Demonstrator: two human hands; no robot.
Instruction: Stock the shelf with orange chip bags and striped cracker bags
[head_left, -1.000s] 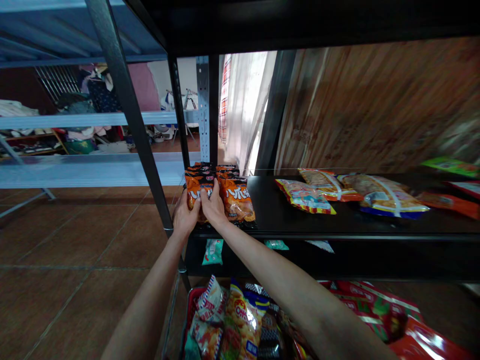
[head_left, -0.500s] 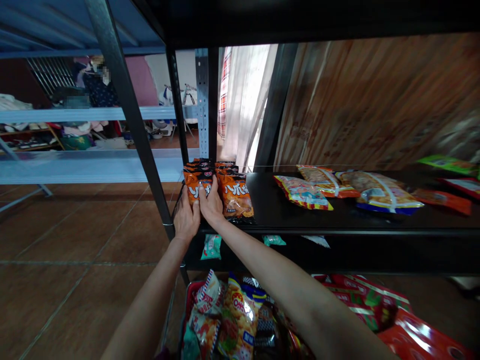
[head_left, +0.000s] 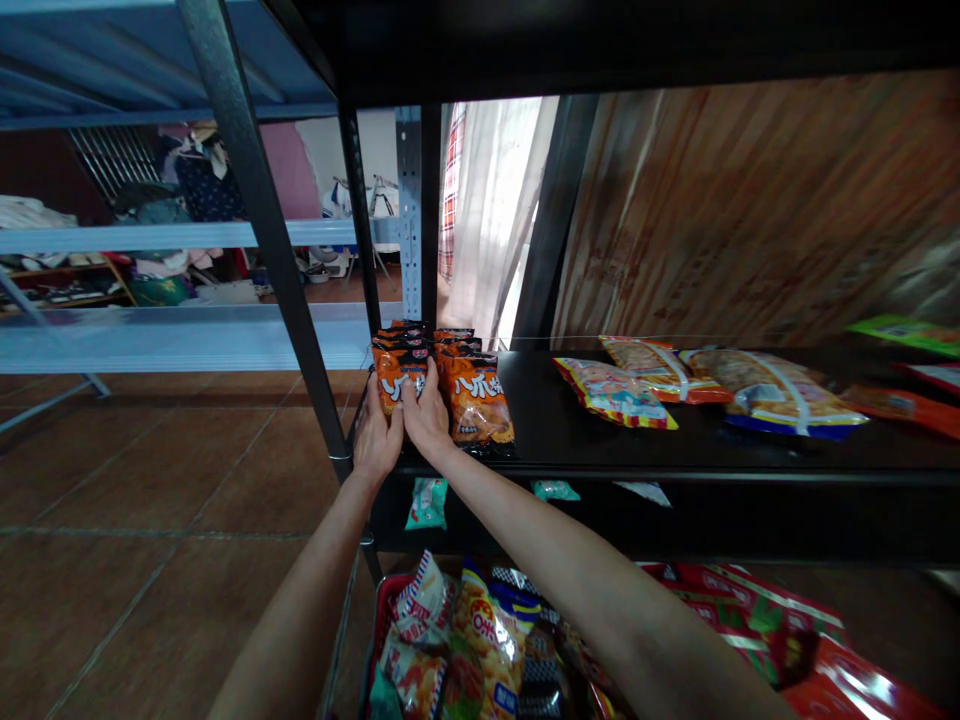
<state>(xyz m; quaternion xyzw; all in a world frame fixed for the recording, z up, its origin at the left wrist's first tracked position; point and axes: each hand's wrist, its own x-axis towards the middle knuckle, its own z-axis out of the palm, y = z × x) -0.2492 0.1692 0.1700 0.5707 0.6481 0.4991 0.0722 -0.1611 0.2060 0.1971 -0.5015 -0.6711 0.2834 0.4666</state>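
Note:
An orange and black snack bag point(head_left: 399, 367) stands upright at the front of the left row on the black shelf point(head_left: 532, 430). My left hand point(head_left: 377, 436) grips its left side, and my right hand point(head_left: 426, 418) presses on its front and right side. Between them the two hands hold the bag, hiding its lower part. Further orange bags stand behind it. Just right of my right hand stands a matching orange snack bag point(head_left: 480, 408), with more of the same kind lined up at its back.
Several snack packs, including a yellow-edged bag point(head_left: 615, 392) and a blue-edged bag point(head_left: 780, 395), lie to the right. Below is a red basket point(head_left: 384, 605) full of snack bags. A small teal pack point(head_left: 427, 503) sits on the lower shelf. A black upright post point(head_left: 281, 260) rises at the left.
The view has shifted slightly, so everything sits a little lower and further right. Both hands stay on the same orange snack bag, with hardly any movement against it.

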